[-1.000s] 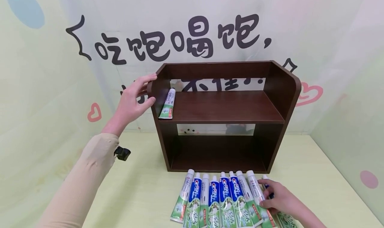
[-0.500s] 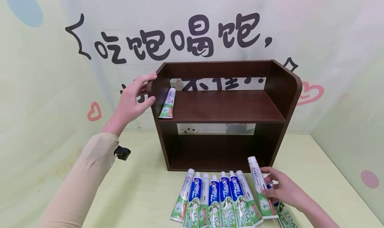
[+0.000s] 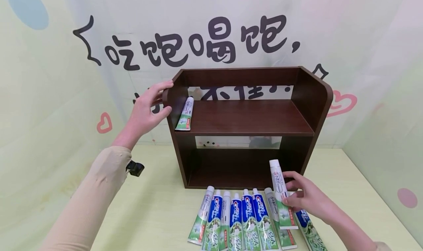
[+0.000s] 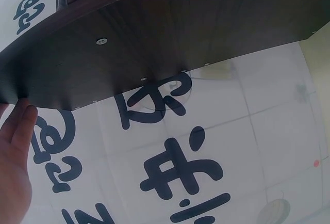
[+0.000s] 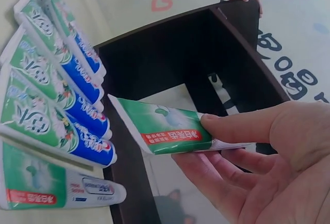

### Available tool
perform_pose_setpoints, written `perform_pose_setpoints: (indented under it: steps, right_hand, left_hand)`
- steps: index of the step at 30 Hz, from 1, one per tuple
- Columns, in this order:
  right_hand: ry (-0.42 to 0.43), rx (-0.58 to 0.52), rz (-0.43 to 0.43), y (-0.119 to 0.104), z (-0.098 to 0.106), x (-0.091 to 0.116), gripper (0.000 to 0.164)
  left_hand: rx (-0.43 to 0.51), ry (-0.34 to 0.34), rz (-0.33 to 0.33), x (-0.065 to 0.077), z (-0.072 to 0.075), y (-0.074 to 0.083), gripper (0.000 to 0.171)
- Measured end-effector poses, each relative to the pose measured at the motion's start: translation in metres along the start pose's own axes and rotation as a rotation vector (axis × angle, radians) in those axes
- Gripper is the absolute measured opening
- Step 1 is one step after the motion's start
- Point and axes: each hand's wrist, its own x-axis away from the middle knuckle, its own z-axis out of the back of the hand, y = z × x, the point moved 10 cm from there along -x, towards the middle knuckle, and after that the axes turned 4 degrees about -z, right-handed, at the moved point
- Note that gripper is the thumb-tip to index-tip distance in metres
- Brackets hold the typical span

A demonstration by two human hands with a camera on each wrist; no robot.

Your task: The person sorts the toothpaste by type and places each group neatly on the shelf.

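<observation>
My right hand (image 3: 310,197) pinches a white-and-green toothpaste tube (image 3: 281,192) between thumb and fingers, cap end up. It is raised in front of the rack's lower right, overlapping another white-and-green tube (image 3: 272,203) in the head view. The right wrist view shows my thumb lying on the printed face of the held tube (image 5: 165,126), fingers beneath. My left hand (image 3: 145,109) rests against the left side panel of the dark brown two-tier rack (image 3: 244,131), fingers extended at its upper edge. On the upper shelf, one white-and-green toothpaste tube (image 3: 185,113) leans against that panel.
A row of toothpaste tubes, some blue-and-green (image 3: 249,218), some white-and-green (image 3: 202,216), lies on the pale table (image 3: 148,207) before the rack. One blue-and-green tube (image 3: 308,229) lies under my right hand. A patterned wall sheet (image 3: 132,42) hangs behind.
My right hand has lifted the white-and-green tube from the right part of the row, up and slightly left toward the rack. My left hand has stayed at the side panel.
</observation>
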Motion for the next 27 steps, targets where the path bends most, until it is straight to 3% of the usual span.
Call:
perform_pose_setpoints:
  steps: [14,27]
  right_hand:
    - [0.021,-0.002,0.109,-0.049,0.003,-0.001,0.072]
    - [0.058,0.03,0.152,-0.085,0.001,-0.002,0.068]
  left_hand:
    - [-0.017,-0.003,0.003,-0.001,0.0,0.004,0.054]
    - [-0.005,-0.009,0.015,0.0,-0.001,0.002,0.054]
